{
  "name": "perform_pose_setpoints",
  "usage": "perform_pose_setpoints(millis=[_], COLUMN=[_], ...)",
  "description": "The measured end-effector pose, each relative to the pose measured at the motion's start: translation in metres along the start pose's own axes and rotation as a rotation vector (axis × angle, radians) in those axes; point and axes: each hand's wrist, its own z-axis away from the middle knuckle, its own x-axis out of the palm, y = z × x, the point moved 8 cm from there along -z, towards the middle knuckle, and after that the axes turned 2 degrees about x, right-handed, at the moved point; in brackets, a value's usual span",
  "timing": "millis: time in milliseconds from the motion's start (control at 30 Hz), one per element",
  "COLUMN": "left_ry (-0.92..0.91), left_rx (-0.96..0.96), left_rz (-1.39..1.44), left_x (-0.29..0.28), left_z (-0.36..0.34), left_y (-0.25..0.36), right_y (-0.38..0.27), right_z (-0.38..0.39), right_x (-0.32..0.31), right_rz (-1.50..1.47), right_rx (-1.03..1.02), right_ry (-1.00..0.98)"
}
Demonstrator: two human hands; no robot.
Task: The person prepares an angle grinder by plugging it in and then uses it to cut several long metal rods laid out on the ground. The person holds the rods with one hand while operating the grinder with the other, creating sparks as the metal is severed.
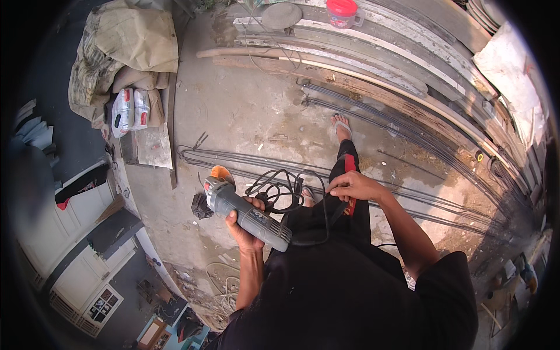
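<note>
Holding grinder (249, 218), left hand (244, 237) wrapped round; long axis slants far-left to near-right. Right hand (354, 187), apart, half-curled by cord (296, 189), hold unclear.

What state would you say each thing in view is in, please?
Grinder: held off the ground, tilted; running or not unclear
Left grip: closed around the grinder
Right grip: fingers bent beside the cord; hold unclear
Cord: loosely looped
Rods: lying on the ground in bundles
Tub: red lid on
Tarp: crumpled, draped
White bags: lying side by side
Planks: lying lengthwise, side by side
</note>
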Motion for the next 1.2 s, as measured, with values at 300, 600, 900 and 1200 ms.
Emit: perform_pose_setpoints(millis=[300, 600, 900, 1200], left_ry=[-0.629, -1.159, -1.018, -0.835], left_rx=[-0.082, -0.313, -0.657, -0.532], left_rz=[-0.177, -0.605, -0.636, -0.675], left_x=[-0.071, -0.078, -0.126, -0.145], left_z=[0.126, 0.303, 0.421, 0.497], left_y=[0.003, -0.034, -0.166, -0.296], right_y=[0.013, 0.084, 0.490, 0.766], right_z=[0.120, 0.195, 0.349, 0.397], right_x=[0.225, 0.371, 0.488, 0.728], right_rz=[0.093, 0.089, -1.222, -1.808], right_rx=[-0.494, -0.559, -0.394, -0.117], right_ry=[0.965, 1.094, 1.653, 1.868])
